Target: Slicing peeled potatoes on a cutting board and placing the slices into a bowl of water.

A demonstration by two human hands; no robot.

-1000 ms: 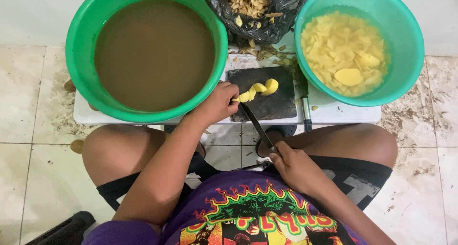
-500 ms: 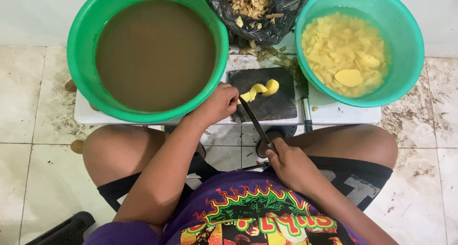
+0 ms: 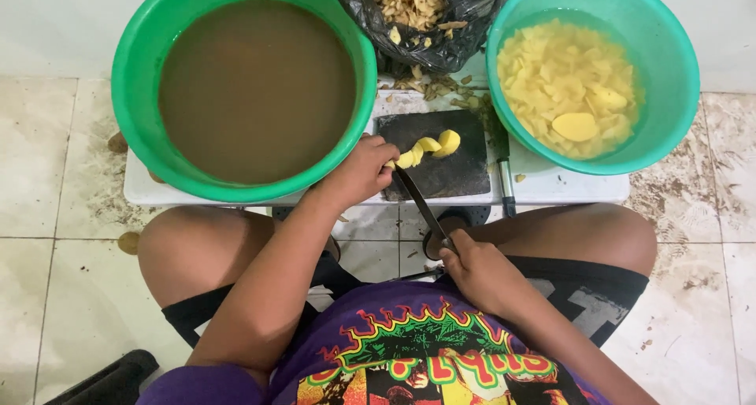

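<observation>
A peeled yellow potato [image 3: 429,148], cut into slices that fan out, lies on a small dark cutting board [image 3: 437,154]. My left hand [image 3: 358,171] pinches its near end against the board. My right hand [image 3: 482,273], low by my lap, grips the handle of a long dark knife [image 3: 420,202]. The blade runs up and to the left, and its tip meets the potato right beside my left fingers.
The board sits on a low white table [image 3: 551,186]. A green basin of murky brown water [image 3: 252,86] stands left, a teal basin of potato slices in water [image 3: 583,78] right. A black bag of peelings [image 3: 425,15] is behind. A second tool [image 3: 504,176] lies beside the board.
The knife lifted slightly half a second ago and has come back down on the potato near my left fingers. My left hand barely shifted.
</observation>
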